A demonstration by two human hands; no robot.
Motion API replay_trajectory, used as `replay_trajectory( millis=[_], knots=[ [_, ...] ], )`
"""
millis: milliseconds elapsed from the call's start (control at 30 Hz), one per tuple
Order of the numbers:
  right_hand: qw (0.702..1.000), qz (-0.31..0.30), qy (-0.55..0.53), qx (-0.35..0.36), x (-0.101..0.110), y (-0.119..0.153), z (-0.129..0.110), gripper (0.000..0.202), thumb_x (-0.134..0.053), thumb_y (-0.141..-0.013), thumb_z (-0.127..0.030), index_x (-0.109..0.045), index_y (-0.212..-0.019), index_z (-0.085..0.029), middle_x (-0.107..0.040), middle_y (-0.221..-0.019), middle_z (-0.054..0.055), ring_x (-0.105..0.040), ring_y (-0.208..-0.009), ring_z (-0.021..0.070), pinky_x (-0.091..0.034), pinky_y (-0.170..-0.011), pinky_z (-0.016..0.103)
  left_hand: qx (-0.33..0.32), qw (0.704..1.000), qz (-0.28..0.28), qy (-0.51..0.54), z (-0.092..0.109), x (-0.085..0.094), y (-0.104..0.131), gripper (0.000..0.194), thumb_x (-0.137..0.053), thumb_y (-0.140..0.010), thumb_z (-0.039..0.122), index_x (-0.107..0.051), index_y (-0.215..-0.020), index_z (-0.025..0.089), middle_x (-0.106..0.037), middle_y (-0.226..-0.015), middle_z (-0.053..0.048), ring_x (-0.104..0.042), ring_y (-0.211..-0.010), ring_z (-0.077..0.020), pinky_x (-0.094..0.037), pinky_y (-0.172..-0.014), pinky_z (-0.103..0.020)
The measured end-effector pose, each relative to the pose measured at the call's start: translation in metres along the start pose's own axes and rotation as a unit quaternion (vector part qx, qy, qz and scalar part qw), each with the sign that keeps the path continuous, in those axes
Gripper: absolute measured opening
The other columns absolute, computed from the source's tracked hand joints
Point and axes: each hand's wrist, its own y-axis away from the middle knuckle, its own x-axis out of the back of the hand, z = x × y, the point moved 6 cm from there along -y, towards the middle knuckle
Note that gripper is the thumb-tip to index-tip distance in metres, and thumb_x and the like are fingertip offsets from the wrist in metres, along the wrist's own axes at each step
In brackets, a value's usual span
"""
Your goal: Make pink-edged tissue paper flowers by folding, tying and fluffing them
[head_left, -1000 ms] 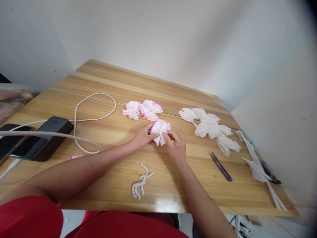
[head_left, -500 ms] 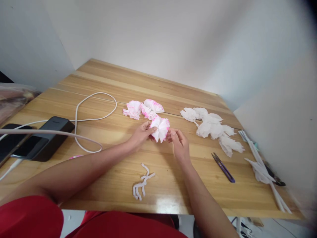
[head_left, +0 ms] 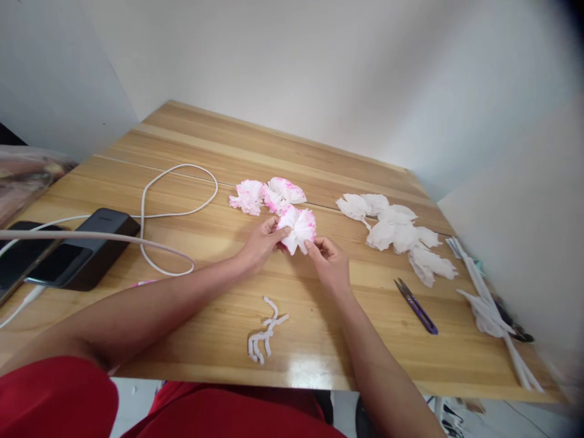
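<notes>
A round white ruffled flower with pink edges (head_left: 297, 228) is held up above the table between my hands. My left hand (head_left: 267, 242) pinches it at its left side, thumb on the front near the middle. The thumb and fingers of my right hand (head_left: 329, 260) close on its lower right edge. Just behind it lie two more pink-edged flowers, one at the left (head_left: 249, 197) and one beside it (head_left: 285, 191). Short white fuzzy twisted pieces (head_left: 266, 331) lie near the table's front edge.
White crumpled flowers (head_left: 396, 228) lie to the right, with purple-handled snips (head_left: 417, 307) in front of them. Long white strips (head_left: 495, 313) run along the right edge. At the left are a black power bank (head_left: 103, 243), phones and a looping white cable (head_left: 143, 213).
My right hand has moved from beside the flower onto its lower right edge. The flower looks rounder and more spread. The view has shifted slightly.
</notes>
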Motion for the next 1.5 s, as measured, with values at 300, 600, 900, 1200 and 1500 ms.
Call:
replay_trajectory(
  millis=[300, 600, 900, 1200, 1500],
  knots=[
    [0.996, 0.046, 0.047, 0.057, 0.004, 0.003, -0.007, 0.021, -0.059, -0.079, -0.039, -0.061, -0.081, -0.018, -0.060, -0.074, 0.000, -0.052, -0.066, 0.0133, -0.042, -0.064, 0.025, -0.068, 0.981, -0.057, -0.172, -0.004, -0.009, 0.003, 0.032, -0.066, -0.076, 0.035, -0.053, -0.097, 0.015, -0.061, -0.088, -0.003, -0.057, -0.078, -0.0148, -0.045, -0.064, -0.022],
    [0.999, 0.048, -0.004, 0.005, 0.002, 0.002, 0.005, 0.024, -0.060, -0.078, -0.041, -0.062, -0.082, -0.017, -0.060, -0.073, 0.000, -0.051, -0.065, 0.0126, -0.041, -0.063, 0.024, -0.022, 0.993, 0.001, -0.119, -0.004, 0.000, 0.000, 0.035, -0.067, -0.073, 0.045, -0.055, -0.082, 0.013, -0.053, -0.070, 0.002, -0.046, -0.060, -0.0100, -0.035, -0.054, -0.020],
    [0.995, 0.060, -0.073, -0.023, 0.006, 0.001, 0.006, 0.026, -0.061, -0.078, -0.041, -0.060, -0.077, -0.016, -0.056, -0.067, -0.001, -0.047, -0.060, 0.0107, -0.038, -0.058, 0.023, 0.001, 0.997, -0.072, -0.028, -0.002, -0.012, 0.006, 0.050, -0.039, -0.088, 0.061, -0.054, -0.096, 0.014, -0.062, -0.073, -0.005, -0.060, -0.064, -0.0162, -0.048, -0.060, -0.027],
    [0.987, 0.061, -0.139, -0.054, 0.003, 0.000, 0.013, 0.026, -0.062, -0.078, -0.041, -0.061, -0.081, -0.015, -0.060, -0.071, -0.001, -0.051, -0.063, 0.0106, -0.041, -0.061, 0.022, -0.041, 0.987, -0.096, -0.126, -0.001, -0.014, 0.004, 0.031, -0.065, -0.077, 0.039, -0.050, -0.092, 0.016, -0.060, -0.066, 0.001, -0.057, -0.059, -0.0114, -0.043, -0.059, -0.021],
    [0.996, 0.022, -0.083, -0.012, -0.004, 0.005, 0.005, 0.029, -0.061, -0.080, -0.035, -0.055, -0.103, -0.019, -0.067, -0.082, 0.002, -0.061, -0.069, 0.0140, -0.047, -0.066, 0.026, -0.069, 0.979, -0.057, -0.184, -0.004, -0.012, 0.006, 0.012, -0.058, -0.077, 0.023, -0.053, -0.084, 0.015, -0.055, -0.059, 0.004, -0.051, -0.053, -0.0083, -0.039, -0.054, -0.019]
  ],
)
